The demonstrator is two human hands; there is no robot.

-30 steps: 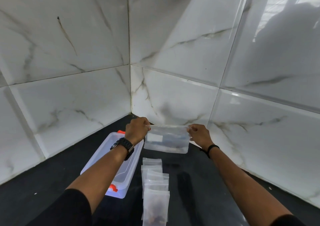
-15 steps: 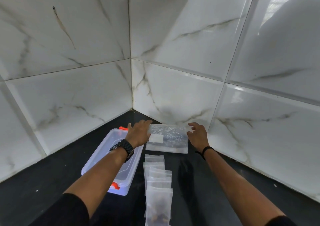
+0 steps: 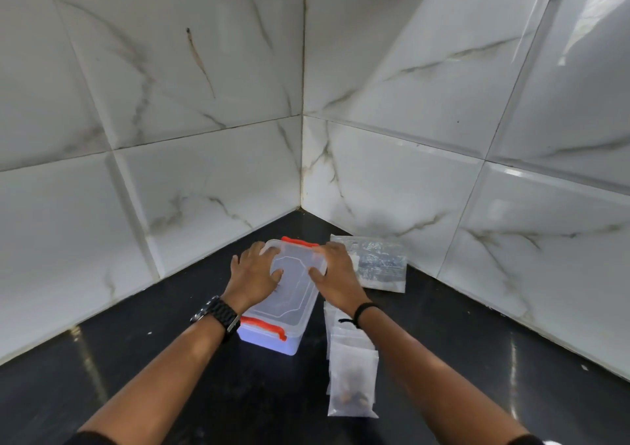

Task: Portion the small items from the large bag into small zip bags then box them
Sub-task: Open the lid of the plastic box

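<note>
Now both hands, left hand (image 3: 255, 276) and right hand (image 3: 335, 279), rest spread-fingered on box lid (image 3: 294, 286), gripping nothing; careless lid-lifting could knock the zip bags (image 3: 351, 373) just right of them.

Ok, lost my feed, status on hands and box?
Both hands, left, right, flat on box lid. Latches closed. Large bag set aside. Small bags unboxed.
</note>
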